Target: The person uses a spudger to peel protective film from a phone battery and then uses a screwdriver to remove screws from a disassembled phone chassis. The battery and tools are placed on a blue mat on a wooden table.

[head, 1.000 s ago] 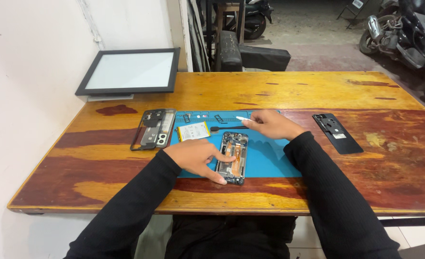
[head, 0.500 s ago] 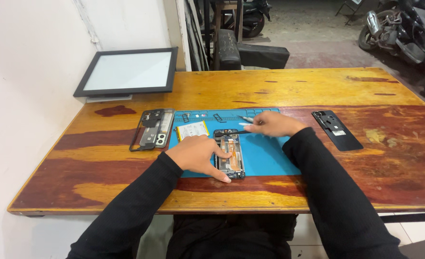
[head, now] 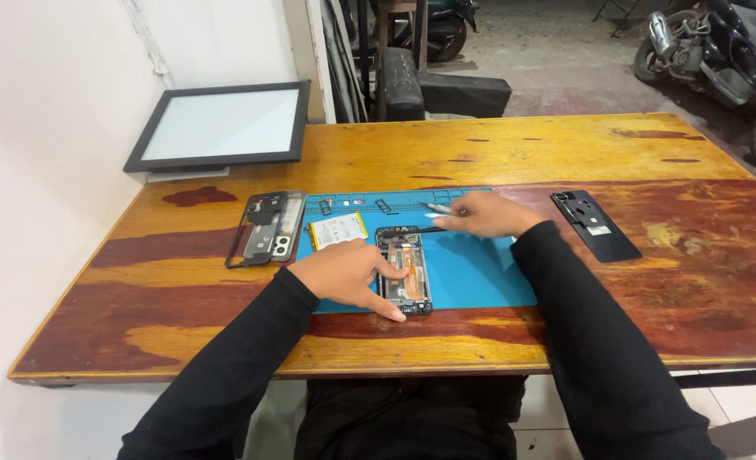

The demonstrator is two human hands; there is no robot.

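**A:** Locate the work item relative to the fingers.

**B:** The opened black smartphone with exposed internal boards [head: 404, 270] lies directly under the left hand [head: 344, 271]. The left hand's fingers [head: 392, 273] are extended, not clenched, and press flat on its middle and lower edge. Its long axis runs away from the person, toward the far side of the surface.

**A:** And the other hand?

**B:** The right hand [head: 484, 214] sits just beyond and to the right of the phone's upper end. Its fingers pinch a thin metal tool, probably tweezers [head: 433, 227], with the tip pointing left toward the phone's top edge. The left hand is the nearer one; it is touching.

**A:** Surroundings?

**B:** The phone rests on a blue rectangular work mat [head: 472, 268] laid on a varnished wooden surface [head: 565, 145]. Left of the left hand's fingers: a flat yellow-edged battery [head: 337, 230] and a black phone mid-frame [head: 267, 227]. Right of the right hand: a black back cover [head: 595, 225]. Far left, a black-framed white panel [head: 220, 126] leans against the wall. Beyond the surface, parked motorcycles [head: 719, 51] stand on a concrete floor.
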